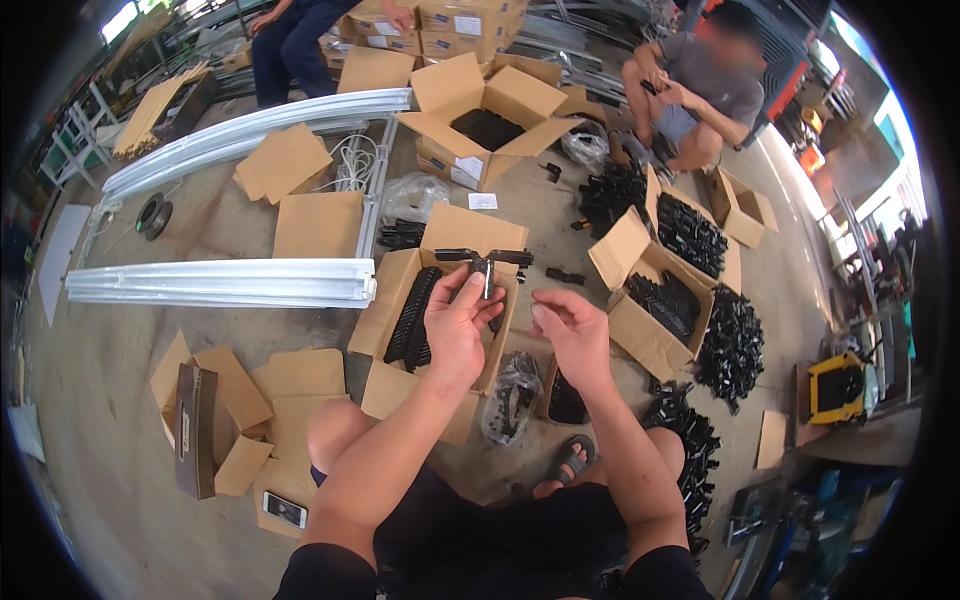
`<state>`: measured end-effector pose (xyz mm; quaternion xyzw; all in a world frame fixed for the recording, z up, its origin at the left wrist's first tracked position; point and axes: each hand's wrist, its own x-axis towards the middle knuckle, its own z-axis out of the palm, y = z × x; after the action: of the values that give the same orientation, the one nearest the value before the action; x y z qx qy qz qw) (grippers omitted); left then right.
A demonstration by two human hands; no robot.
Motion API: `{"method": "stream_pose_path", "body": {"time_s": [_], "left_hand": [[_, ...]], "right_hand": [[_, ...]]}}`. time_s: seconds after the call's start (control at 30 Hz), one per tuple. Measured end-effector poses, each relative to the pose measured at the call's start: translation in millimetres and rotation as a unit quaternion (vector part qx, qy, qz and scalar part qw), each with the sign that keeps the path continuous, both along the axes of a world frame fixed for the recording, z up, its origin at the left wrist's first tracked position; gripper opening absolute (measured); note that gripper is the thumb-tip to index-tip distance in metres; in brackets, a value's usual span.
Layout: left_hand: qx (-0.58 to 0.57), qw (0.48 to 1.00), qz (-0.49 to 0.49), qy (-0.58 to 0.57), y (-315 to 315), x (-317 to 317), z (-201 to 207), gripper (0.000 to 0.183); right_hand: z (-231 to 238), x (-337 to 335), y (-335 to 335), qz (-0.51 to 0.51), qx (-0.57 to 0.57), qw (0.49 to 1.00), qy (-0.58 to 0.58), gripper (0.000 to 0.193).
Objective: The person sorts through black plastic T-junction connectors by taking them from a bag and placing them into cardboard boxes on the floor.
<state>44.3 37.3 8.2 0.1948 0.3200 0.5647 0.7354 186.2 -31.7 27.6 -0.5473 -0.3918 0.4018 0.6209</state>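
My left hand [458,325] is closed around a black T-shaped part [486,264] with two flat arms spread to the sides and a short stem between thumb and fingers. Just to its right, my right hand [578,335] hovers with thumb and forefinger pinched together, apart from the part. Whatever that pinch may hold is too small to make out. Below both hands stands an open cardboard box [383,300] with rows of black parts [409,322] inside. Near my feet are a clear plastic bag [513,395] of small dark pieces and a small box of dark pieces [567,402].
Boxes of black parts [662,305] and loose heaps [730,345] lie to the right. White metal rails [220,284] stretch leftward. A large open carton [450,158] stands ahead. Another person [700,85] crouches at far right; a second [295,50] sits behind. A phone [285,508] lies lower left.
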Motion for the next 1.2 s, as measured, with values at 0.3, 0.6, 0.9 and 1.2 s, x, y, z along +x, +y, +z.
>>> {"method": "stream_pose_path", "body": {"time_s": [0.3,0.6,0.9,1.2], "left_hand": [[0.049,0.998,-0.027,-0.002,-15,18,-9,0.018],[0.101,0.994,-0.026,0.022,-18,30,-13,0.025],[0.115,0.992,-0.010,0.051,-18,28,-13,0.023],[0.091,0.996,0.004,0.018,-22,23,-14,0.027]], "right_hand": [[-14,-13,20,-0.020,0.025,0.976,0.215,0.015],[-17,-10,26,-0.063,0.021,0.972,0.226,0.010],[-24,-16,30,-0.090,0.019,0.977,0.193,0.013],[-15,-26,31,-0.103,0.015,0.979,0.177,0.012]]}}
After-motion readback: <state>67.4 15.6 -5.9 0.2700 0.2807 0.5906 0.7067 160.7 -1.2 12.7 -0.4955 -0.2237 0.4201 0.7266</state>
